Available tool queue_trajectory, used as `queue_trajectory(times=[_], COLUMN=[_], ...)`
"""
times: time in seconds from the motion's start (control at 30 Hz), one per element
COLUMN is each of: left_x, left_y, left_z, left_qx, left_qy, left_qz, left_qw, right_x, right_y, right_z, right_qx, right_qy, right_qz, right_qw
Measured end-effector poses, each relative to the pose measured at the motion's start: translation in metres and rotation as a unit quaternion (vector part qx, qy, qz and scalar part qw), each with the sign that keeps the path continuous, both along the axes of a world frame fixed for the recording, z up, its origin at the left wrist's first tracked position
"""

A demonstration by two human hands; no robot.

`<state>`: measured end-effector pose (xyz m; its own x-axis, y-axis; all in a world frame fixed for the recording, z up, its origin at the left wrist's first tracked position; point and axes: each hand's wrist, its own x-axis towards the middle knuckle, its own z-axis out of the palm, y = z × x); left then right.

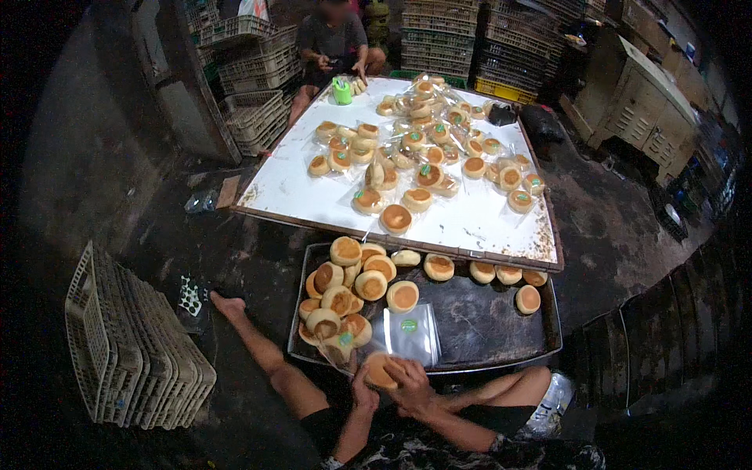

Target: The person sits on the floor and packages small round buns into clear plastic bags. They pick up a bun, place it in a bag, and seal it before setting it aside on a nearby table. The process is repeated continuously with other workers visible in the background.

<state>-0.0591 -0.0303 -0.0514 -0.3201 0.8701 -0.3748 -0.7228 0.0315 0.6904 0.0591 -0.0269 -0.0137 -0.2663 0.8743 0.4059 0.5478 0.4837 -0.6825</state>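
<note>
From my hands, the dark tray [486, 329] has bare metal on its right half, open for reaching. Its left side is blocked by a heap of buns [345, 294] and a stack of clear bags [411, 333]. Beyond, the white bench [305, 192] offers bare surface along its near-left edge.

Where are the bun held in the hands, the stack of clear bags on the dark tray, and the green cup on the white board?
bun [379, 370], head view, its golden top.
stack of clear bags [411, 335], head view, middle of the top bag.
green cup [342, 92], head view, its side wall.
</note>
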Motion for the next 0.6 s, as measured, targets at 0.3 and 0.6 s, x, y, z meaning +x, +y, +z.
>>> queue_trajectory(times=[0.3, 0.6], left_x=[-0.002, 0.041], left_y=[-0.001, 0.008], left_z=[0.010, 0.003], left_qx=[-0.096, 0.045], left_qy=[-0.154, 0.825], left_qz=[-0.112, -0.402], left_qw=[0.977, 0.395], right_x=[-0.012, 0.044], right_y=[-0.013, 0.130], right_z=[-0.013, 0.103], right_qx=[-0.167, -0.063], right_qy=[0.117, 0.149], right_qz=[-0.131, -0.167], right_qw=[0.970, 0.973])
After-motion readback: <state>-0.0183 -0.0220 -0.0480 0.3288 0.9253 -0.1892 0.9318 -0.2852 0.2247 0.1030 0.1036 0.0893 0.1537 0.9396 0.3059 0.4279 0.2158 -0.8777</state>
